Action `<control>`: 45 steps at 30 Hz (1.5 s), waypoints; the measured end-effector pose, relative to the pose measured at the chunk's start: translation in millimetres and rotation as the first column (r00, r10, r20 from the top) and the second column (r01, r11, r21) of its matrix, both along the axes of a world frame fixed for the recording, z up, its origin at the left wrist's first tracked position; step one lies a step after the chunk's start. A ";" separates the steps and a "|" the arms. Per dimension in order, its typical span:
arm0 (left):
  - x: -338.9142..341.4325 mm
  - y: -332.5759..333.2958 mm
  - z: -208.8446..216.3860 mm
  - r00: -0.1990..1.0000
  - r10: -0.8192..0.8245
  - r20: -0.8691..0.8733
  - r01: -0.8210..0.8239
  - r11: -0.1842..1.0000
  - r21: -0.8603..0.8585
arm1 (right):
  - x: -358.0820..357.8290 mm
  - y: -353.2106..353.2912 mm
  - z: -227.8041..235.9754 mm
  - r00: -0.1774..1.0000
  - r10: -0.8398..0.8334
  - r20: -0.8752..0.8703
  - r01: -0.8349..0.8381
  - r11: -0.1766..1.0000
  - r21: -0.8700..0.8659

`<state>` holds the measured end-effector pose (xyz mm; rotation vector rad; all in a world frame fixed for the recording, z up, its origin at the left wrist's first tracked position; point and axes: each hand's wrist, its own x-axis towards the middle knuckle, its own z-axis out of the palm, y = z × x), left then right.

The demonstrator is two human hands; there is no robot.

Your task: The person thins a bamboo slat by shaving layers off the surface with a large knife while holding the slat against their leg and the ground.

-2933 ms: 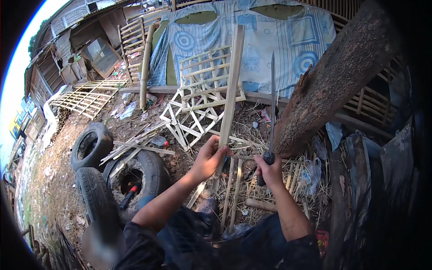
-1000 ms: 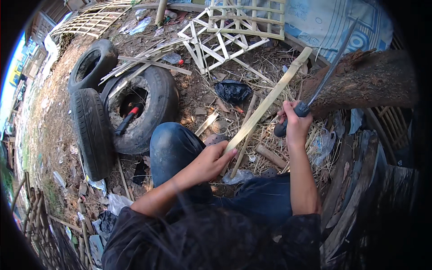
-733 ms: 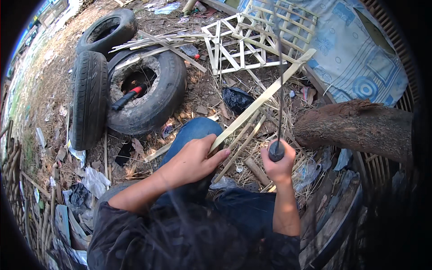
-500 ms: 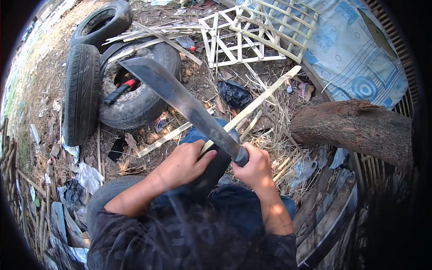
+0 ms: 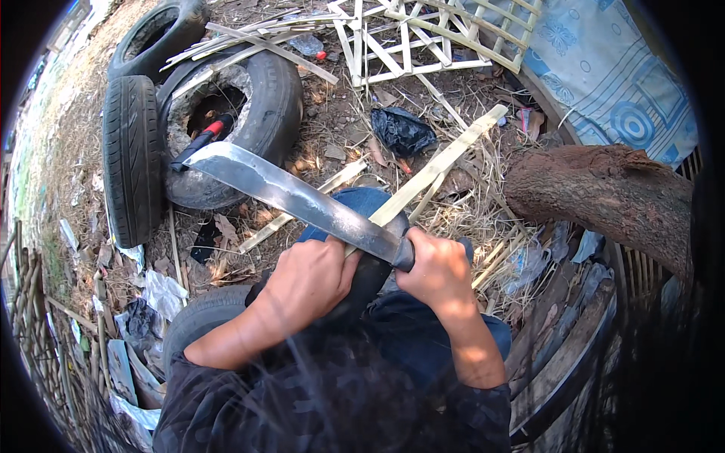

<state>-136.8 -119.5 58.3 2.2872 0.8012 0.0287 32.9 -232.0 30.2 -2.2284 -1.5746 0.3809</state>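
My right hand [image 5: 438,268] is wrapped round the dark handle of a machete [image 5: 283,195]. Its long, broad grey blade slants up and to the left, the tip over the rim of a tyre. Closed on the near end of a pale split bamboo strip [image 5: 453,155] is my left hand [image 5: 308,278], which hides that end. The strip runs away to the upper right. Close to my hands the blade crosses over the strip; whether its edge bites in, I cannot tell. Below both hands are my blue-trousered legs.
Old tyres [image 5: 276,98] lie at the left, one holding a red-and-black handled tool [image 5: 202,142]. Bamboo strips [image 5: 249,39] rest across them. Beyond are a bamboo lattice [image 5: 423,47] and a black plastic bag [image 5: 402,130]. A thick log [image 5: 596,192] and blue patterned sheet [image 5: 581,75] occupy the right.
The machete blade has rolled to show more of its flat face, and its tip has dropped to the left. Both hands keep their grips. The whole view has shifted slightly.
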 end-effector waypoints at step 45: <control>2.1 19.8 13.2 0.989 -0.045 -0.141 -0.044 0.819 -0.572 | 31.9 -5.3 11.9 0.989 -0.013 -0.150 0.030 0.993 0.116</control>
